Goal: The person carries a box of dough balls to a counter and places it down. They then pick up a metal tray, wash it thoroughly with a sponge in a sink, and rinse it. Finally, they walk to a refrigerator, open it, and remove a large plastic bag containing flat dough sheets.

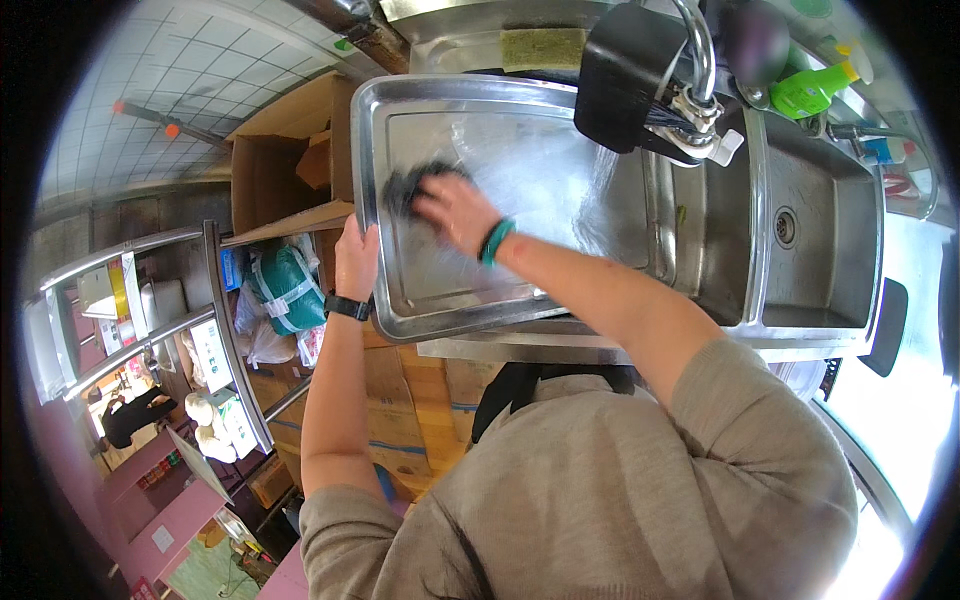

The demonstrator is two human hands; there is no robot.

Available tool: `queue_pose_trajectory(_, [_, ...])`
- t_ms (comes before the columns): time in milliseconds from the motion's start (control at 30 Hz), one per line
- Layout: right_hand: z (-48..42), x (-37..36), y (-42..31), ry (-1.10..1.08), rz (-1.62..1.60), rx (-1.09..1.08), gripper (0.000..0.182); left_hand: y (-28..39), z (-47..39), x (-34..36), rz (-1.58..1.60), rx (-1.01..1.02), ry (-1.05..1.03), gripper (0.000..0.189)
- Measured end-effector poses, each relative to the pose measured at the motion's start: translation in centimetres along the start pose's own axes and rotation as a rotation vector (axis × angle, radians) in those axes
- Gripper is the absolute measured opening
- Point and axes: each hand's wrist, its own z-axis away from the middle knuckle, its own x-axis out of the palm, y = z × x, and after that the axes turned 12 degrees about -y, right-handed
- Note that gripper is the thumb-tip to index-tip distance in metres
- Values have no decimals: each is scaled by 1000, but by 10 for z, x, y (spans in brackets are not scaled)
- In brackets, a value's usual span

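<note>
A large rectangular stainless steel tray (517, 319) lies tilted over the left part of the sink, wet and shiny inside. My left hand (356, 255) grips its left rim, with the fingers partly hidden by the rim. On the tray's inner face my right hand (454, 206) holds a dark scrubber (412, 187), blurred by motion, near the upper left corner. From the chrome faucet (703, 67) at the upper right, water falls onto the tray's right part. A black plastic container (626, 71) stands beside the spout, above the tray.
Two sink basins (810, 277) extend at the right, one partly under the tray. A green spray bottle (814, 90) stands behind them. An open cardboard box (341, 142) is left of the tray, above a wrapped green bundle (289, 289). Another person (135, 416) is far off at the left.
</note>
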Motion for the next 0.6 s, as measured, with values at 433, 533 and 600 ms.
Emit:
queue_pose_trajectory(433, [253,-72,123,-414,31,771,41,-5,-3,10,-2,-75,28,21])
queue_pose_trajectory(533, [213,-46,99,-380,93,606,57,-9,-9,14,-19,-94,8,21])
queue_pose_trajectory(600, [153,-34,52,-265,67,219,55,-10,-7,15,-22,-97,8,20])
